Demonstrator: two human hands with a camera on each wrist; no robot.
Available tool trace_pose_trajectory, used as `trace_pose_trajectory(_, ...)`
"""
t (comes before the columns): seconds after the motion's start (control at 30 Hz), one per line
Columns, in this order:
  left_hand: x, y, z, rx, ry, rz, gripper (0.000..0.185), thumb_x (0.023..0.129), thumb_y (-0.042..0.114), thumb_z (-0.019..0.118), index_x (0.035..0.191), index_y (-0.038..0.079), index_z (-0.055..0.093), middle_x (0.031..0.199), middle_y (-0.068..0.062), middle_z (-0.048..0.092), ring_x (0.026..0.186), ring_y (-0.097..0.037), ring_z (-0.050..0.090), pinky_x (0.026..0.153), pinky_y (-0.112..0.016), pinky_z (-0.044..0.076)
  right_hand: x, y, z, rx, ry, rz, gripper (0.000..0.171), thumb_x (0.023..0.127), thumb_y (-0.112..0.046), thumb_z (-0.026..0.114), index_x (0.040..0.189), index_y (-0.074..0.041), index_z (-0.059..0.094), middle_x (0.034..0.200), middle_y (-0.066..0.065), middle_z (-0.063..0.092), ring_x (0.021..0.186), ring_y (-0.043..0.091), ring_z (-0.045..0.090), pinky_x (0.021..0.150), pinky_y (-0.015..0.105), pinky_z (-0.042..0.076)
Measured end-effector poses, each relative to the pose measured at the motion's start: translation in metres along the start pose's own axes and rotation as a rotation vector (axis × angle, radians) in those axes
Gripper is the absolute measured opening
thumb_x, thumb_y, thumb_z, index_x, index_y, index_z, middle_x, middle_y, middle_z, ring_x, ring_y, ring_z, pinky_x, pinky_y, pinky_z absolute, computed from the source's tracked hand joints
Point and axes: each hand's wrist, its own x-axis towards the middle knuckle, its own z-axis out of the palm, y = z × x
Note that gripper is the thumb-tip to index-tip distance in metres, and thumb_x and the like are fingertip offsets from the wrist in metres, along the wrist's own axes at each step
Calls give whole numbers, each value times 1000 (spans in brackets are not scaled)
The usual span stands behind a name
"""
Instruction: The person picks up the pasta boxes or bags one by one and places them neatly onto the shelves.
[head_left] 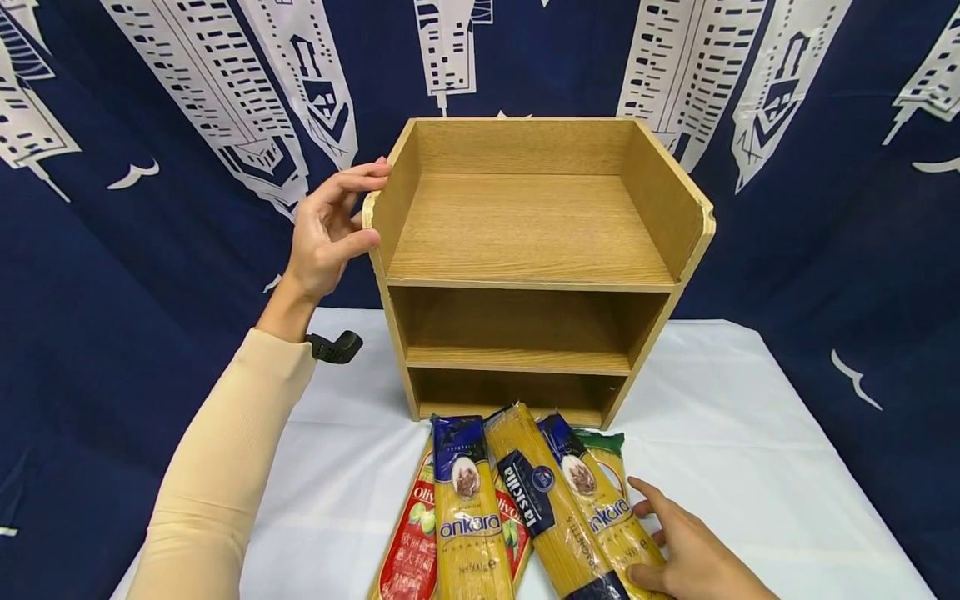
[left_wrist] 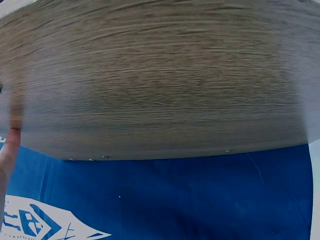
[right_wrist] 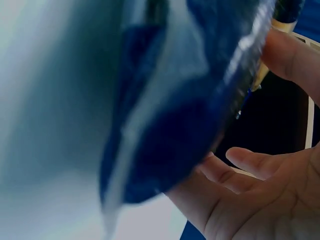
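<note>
The left hand (head_left: 330,229) is raised against the outer left side wall of the wooden shelf unit (head_left: 525,225), fingers nearly straight with the tips at the wall's top edge and the thumb at its front corner; it steadies the wood rather than clasping it, and the left wrist view shows only that wall's grain close up with blue cloth below. The right hand (head_left: 693,554) lies low, at the near end of a fan of spaghetti packets (head_left: 525,508) spread on the white tablecloth (head_left: 750,467) just in front of the unit. Its fingers rest loosely on the rightmost packet (head_left: 611,512), and the thumb sits at the edge of the long packet (head_left: 551,508) beside it; the right wrist view is blurred, showing a dark blue packet end just above relaxed, parted fingers, so no firm grip can be read. The step in hand looks like choosing a packet while the unit is braced. The next move likely calls for the fingers to curl round one packet, lift it free of its overlapping neighbours, and carry it away from the hand toward one of the three open shelves.
</note>
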Motion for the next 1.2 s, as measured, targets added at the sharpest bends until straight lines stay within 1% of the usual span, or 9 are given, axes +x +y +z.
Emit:
trace_pose_trajectory(0.1,0,0,0,11,1,4,44,72,-10,72,116,-8,67,134,-21,59,144,-36,39,112,-47,41,-1,2,4,9,-4,-22,100,68,-15,92,151,-1,37,119,12,57,82,21,59,71,38,52)
trace_pose_trajectory(0.23,0,0,0,14,1,6,44,73,-9,73,116,-8,67,134,-20,59,144,-35,39,112,-47,41,-1,2,8,50,-16,32,87,70,-13,90,144,0,45,109,10,57,77,21,57,69,35,50)
trace_pose_trajectory(0.33,0,0,0,16,1,5,44,73,-9,73,117,-8,67,134,-20,59,144,-35,38,112,-48,41,-1,3,10,109,-46,41,79,72,-9,88,137,5,47,104,10,57,78,21,59,70,36,52)
trace_pose_trajectory(0.4,0,-1,0,20,-1,4,44,73,-9,73,117,-7,67,135,-20,59,145,-36,38,112,-47,41,-2,5,11,170,-73,33,76,72,-6,88,133,10,45,101,10,58,80,22,62,70,37,54)
trace_pose_trajectory(0.5,-1,-3,-1,35,-17,12,44,75,-5,76,118,-7,66,136,-21,58,145,-36,38,111,-46,42,-3,5,13,237,-90,54,74,71,-6,89,127,13,45,97,11,58,82,22,63,72,37,57)
trace_pose_trajectory(0.67,0,-4,-3,46,-29,21,46,75,-2,79,118,-7,66,137,-22,57,145,-36,38,110,-44,44,-1,5,17,226,-40,126,70,66,-8,93,120,10,52,95,11,58,82,21,62,73,36,57)
trace_pose_trajectory(0.8,0,-4,-2,52,-28,23,46,75,-2,78,119,-7,66,138,-22,57,145,-37,38,110,-44,44,1,5,18,249,-43,144,66,66,-4,91,118,11,54,96,11,60,84,21,62,75,37,58)
trace_pose_trajectory(1.03,1,-3,-2,58,-25,23,46,75,-1,79,119,-6,66,138,-21,57,144,-36,39,110,-43,44,-1,11,13,430,-175,90,63,73,3,81,123,19,47,94,16,64,84,24,68,74,41,61)
trace_pose_trajectory(1.2,0,-3,-2,62,-26,19,46,75,0,80,119,-6,66,138,-21,57,144,-36,39,109,-43,45,-2,14,12,488,-209,86,70,76,3,80,130,21,40,95,16,66,85,25,70,74,42,62)
